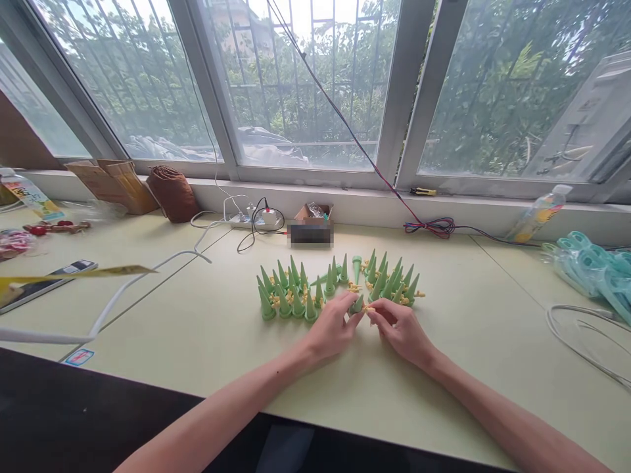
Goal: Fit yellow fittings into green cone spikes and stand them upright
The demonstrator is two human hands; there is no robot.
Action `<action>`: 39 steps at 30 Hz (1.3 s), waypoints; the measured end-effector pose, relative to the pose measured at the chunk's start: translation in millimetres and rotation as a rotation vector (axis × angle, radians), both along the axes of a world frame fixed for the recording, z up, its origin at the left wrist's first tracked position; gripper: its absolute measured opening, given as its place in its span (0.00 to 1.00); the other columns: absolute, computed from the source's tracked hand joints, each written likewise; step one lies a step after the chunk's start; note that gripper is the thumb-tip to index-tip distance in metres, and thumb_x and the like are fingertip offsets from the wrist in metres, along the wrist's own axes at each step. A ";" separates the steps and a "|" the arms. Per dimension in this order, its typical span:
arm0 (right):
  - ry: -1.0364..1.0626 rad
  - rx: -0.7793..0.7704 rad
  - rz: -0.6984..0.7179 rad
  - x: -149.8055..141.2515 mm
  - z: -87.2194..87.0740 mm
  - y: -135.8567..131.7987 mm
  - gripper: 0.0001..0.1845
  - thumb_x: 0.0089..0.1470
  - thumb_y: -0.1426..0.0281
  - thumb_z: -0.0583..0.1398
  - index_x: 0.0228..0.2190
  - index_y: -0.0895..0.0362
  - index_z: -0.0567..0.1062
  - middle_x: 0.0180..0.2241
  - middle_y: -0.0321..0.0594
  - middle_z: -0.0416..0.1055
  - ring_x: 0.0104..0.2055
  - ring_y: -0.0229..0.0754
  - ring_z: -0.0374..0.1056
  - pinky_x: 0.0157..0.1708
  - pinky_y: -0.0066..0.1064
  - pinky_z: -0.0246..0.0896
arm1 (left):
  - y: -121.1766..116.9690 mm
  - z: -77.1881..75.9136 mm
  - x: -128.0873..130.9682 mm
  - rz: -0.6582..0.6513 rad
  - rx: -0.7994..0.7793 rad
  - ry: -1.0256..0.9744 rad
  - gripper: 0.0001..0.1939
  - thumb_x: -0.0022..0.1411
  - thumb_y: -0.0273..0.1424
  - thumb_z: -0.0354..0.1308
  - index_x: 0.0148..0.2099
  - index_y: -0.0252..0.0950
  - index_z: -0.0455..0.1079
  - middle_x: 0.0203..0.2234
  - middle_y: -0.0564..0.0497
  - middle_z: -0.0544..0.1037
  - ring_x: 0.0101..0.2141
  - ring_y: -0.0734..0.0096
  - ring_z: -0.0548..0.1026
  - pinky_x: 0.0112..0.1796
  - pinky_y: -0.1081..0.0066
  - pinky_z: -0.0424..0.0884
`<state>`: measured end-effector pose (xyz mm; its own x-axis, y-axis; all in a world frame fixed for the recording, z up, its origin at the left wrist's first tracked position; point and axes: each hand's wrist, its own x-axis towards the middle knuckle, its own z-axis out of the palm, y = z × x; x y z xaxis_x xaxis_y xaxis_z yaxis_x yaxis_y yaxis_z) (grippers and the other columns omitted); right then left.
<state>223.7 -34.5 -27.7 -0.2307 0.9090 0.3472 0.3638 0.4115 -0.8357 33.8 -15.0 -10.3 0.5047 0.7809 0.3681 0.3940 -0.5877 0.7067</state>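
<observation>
Close in front of me on the pale table, my left hand (340, 320) is closed round a small green cone (358, 304) that points up. The fingertips of my right hand (400, 326) pinch a small yellow piece (369, 309) at the cone's right side; whether it is joined to the cone I cannot tell. Left of my hands stands a group of green cones (297, 303) with yellow pieces on them. A second group (389, 279) stands behind my right hand. Between the groups are a few more cones (330, 282), one lying on its side, and a loose yellow piece (354, 287).
Behind the cones are a dark blurred box (310, 234), a power strip (256, 220) and a bundled cable (434, 227). A bag of teal plastic parts (591, 269) and a bottle (539, 213) are at right. At left lie a phone (49, 284) and a white cable (123, 289).
</observation>
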 end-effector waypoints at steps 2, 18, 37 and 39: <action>-0.001 -0.005 -0.004 0.1 -0.1 0.1 0.15 0.64 0.59 0.55 0.34 0.57 0.74 0.25 0.37 0.71 0.20 0.37 0.63 0.22 0.30 0.60 | -0.1 0.2 0.1 0.001 0.000 -0.001 0.04 0.67 0.28 0.50 0.39 0.36 0.66 0.35 0.49 0.71 0.33 0.69 0.69 0.31 0.72 0.68; -0.012 0.015 -0.032 0.9 0.4 -0.7 0.14 0.62 0.58 0.58 0.39 0.56 0.73 0.23 0.35 0.70 0.20 0.38 0.62 0.22 0.30 0.60 | -0.9 2.5 1.4 0.004 -0.002 -0.009 0.03 0.66 0.27 0.50 0.39 0.37 0.65 0.34 0.49 0.71 0.33 0.69 0.69 0.31 0.72 0.68; -0.028 0.040 -0.007 -0.6 3.3 -0.4 0.16 0.64 0.57 0.55 0.34 0.56 0.73 0.25 0.37 0.71 0.20 0.37 0.62 0.22 0.30 0.60 | -0.1 1.4 1.2 0.009 0.019 0.000 0.03 0.66 0.27 0.50 0.37 0.36 0.64 0.33 0.50 0.70 0.33 0.69 0.68 0.30 0.72 0.68; -0.031 0.043 -0.014 -0.8 3.4 -0.5 0.17 0.65 0.58 0.54 0.34 0.56 0.74 0.24 0.38 0.71 0.21 0.37 0.62 0.23 0.30 0.60 | 0.2 1.0 1.1 0.011 0.025 -0.002 0.04 0.66 0.27 0.50 0.36 0.36 0.63 0.33 0.50 0.70 0.33 0.70 0.68 0.30 0.72 0.68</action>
